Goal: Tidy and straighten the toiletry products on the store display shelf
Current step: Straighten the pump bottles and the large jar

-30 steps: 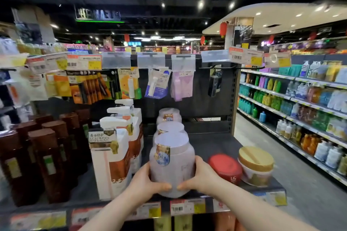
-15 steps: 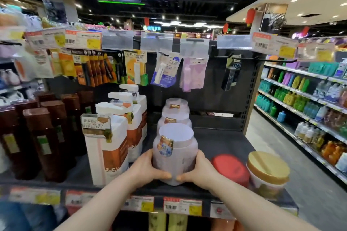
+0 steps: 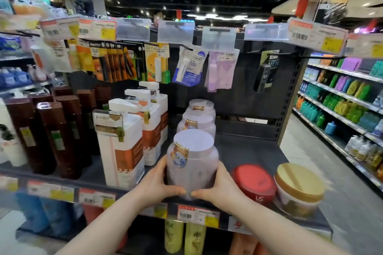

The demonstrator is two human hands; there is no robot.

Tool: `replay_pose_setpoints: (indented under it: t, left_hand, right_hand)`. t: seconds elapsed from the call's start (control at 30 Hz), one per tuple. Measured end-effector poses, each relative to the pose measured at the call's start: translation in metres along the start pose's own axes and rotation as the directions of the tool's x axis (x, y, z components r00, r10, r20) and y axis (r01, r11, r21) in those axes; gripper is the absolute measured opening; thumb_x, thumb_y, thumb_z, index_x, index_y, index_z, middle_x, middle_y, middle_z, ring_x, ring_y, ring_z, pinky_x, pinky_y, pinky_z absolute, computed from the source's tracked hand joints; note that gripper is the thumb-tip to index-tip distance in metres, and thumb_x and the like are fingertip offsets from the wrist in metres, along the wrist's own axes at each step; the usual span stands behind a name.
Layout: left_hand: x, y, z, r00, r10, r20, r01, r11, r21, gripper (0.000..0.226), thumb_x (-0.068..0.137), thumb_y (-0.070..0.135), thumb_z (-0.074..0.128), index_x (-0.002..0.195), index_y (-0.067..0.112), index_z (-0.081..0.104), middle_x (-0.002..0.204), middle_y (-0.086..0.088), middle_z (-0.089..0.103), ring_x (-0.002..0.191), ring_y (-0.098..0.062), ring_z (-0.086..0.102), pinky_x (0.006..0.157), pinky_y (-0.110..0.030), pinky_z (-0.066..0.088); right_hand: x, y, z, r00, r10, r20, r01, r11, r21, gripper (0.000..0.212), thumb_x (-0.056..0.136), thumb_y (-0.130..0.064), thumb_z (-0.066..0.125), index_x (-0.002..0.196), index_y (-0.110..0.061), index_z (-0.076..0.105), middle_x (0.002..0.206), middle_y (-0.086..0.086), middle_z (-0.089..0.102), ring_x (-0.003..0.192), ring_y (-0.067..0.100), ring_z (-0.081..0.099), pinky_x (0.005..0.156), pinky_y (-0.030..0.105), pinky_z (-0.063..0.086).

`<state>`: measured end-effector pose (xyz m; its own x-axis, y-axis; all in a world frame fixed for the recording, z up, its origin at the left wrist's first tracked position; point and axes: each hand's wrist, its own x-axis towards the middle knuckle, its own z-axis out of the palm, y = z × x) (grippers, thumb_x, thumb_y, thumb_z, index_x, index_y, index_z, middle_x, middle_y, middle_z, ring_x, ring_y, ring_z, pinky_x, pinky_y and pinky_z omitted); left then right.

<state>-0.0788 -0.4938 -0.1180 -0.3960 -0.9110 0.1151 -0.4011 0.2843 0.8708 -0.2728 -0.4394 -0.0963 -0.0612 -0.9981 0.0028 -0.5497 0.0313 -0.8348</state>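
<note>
A pale lilac jar (image 3: 193, 161) with a flat round lid and a gold sticker stands at the front of the dark display shelf (image 3: 250, 151). My left hand (image 3: 157, 184) grips its left side and my right hand (image 3: 215, 188) grips its right side, thumbs nearly meeting at its base. Two more lilac jars (image 3: 196, 124) line up behind it. White pump bottles (image 3: 122, 145) stand in a row to its left. A red-lidded tub (image 3: 253, 182) and a gold-lidded tub (image 3: 299, 186) sit to its right.
Tall brown bottles (image 3: 56, 130) fill the shelf's left part. Small packs hang on hooks (image 3: 190, 66) above the back panel. Price tags (image 3: 194, 214) run along the shelf's front edge. An aisle with stocked shelves (image 3: 348, 109) opens on the right.
Both hands keep hold of the front lilac jar. The view has come closer and shifted left, so the shelf looks larger; the jar sits a little nearer the front edge.
</note>
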Motion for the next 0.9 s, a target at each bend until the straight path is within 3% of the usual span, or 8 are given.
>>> replay_pose_setpoints:
  t: [0.1,0.23,0.3,0.37,0.43,0.5,0.67,0.9]
  left_hand:
    - [0.001,-0.002,-0.002,1.0,0.005,0.004,-0.005,1.0,-0.007,0.095,0.055,0.036,0.085,0.126,0.051,0.024,0.125,0.024,0.048,0.12,-0.001,0.045,0.099,-0.022,0.037]
    - [0.004,-0.004,-0.002,1.0,0.004,0.008,-0.004,1.0,-0.019,0.092,0.058,0.026,0.087,0.12,0.054,0.026,0.119,0.028,0.047,0.115,-0.001,0.045,0.096,-0.021,0.036]
    - [0.004,-0.003,-0.001,1.0,-0.003,0.005,0.003,1.0,-0.023,0.092,0.058,0.023,0.087,0.121,0.053,0.027,0.122,0.021,0.05,0.115,-0.003,0.046,0.097,-0.024,0.037]
    - [0.004,-0.002,-0.001,1.0,-0.008,0.003,0.009,1.0,-0.03,0.092,0.058,0.021,0.087,0.125,0.048,0.029,0.123,0.016,0.052,0.116,-0.006,0.047,0.098,-0.027,0.038]
    - [0.003,-0.001,-0.001,1.0,-0.014,-0.003,0.014,1.0,-0.024,0.093,0.058,0.02,0.087,0.129,0.042,0.031,0.124,0.013,0.054,0.116,-0.008,0.049,0.099,-0.028,0.039]
    - [0.002,0.0,-0.001,1.0,-0.017,-0.006,0.017,0.999,-0.03,0.093,0.057,0.02,0.087,0.13,0.039,0.033,0.124,0.011,0.055,0.115,-0.009,0.05,0.098,-0.028,0.039]
    - [0.002,0.0,-0.001,1.0,-0.026,-0.007,0.025,0.999,-0.039,0.094,0.057,0.018,0.087,0.132,0.037,0.033,0.119,0.015,0.055,0.111,-0.004,0.051,0.092,-0.022,0.039]
    - [0.002,0.0,0.0,1.0,-0.026,-0.015,0.026,0.999,-0.046,0.089,0.058,0.018,0.087,0.125,0.043,0.034,0.11,0.028,0.053,0.098,0.01,0.05,0.081,-0.012,0.04]
  right_hand:
    - [-0.008,-0.017,-0.025,0.993,-0.115,0.008,0.115,0.99,-0.087,0.114,0.062,-0.036,0.081,0.146,-0.027,0.005,0.128,-0.017,0.021,0.125,0.002,0.027,0.101,0.021,0.028]
    - [-0.008,-0.033,-0.095,0.951,-0.305,0.05,0.297,0.856,-0.424,0.071,0.072,-0.041,0.074,0.134,-0.027,0.043,0.131,-0.008,0.046,0.111,0.007,0.048,0.093,0.021,0.038]
    - [-0.002,-0.034,-0.125,0.953,-0.258,0.159,0.298,0.71,-0.638,0.069,0.072,-0.044,0.073,0.132,-0.025,0.046,0.134,-0.002,0.049,0.117,0.012,0.048,0.095,0.021,0.035]
    - [0.007,-0.03,-0.143,0.944,-0.018,0.33,0.277,0.585,-0.762,0.085,0.069,-0.044,0.076,0.141,-0.026,0.034,0.144,-0.001,0.038,0.131,0.017,0.037,0.105,0.027,0.031]
    - [0.011,-0.025,-0.147,0.868,0.241,0.435,0.244,0.556,-0.795,0.098,0.067,-0.039,0.08,0.145,-0.029,0.022,0.15,-0.002,0.028,0.137,0.02,0.028,0.109,0.033,0.029]
    - [0.013,-0.02,-0.142,0.825,0.327,0.462,0.223,0.562,-0.796,0.101,0.067,-0.032,0.082,0.146,-0.033,0.018,0.149,-0.001,0.03,0.134,0.022,0.032,0.107,0.036,0.035]
    - [0.017,-0.015,-0.129,0.839,0.269,0.473,0.297,0.502,-0.812,0.095,0.07,-0.024,0.078,0.144,-0.039,0.02,0.148,-0.001,0.032,0.13,0.027,0.037,0.099,0.036,0.039]
    - [0.021,-0.01,-0.126,0.849,0.216,0.483,0.28,0.591,-0.757,0.089,0.073,-0.035,0.075,0.144,-0.038,0.022,0.152,-0.004,0.026,0.135,0.024,0.031,0.106,0.037,0.032]
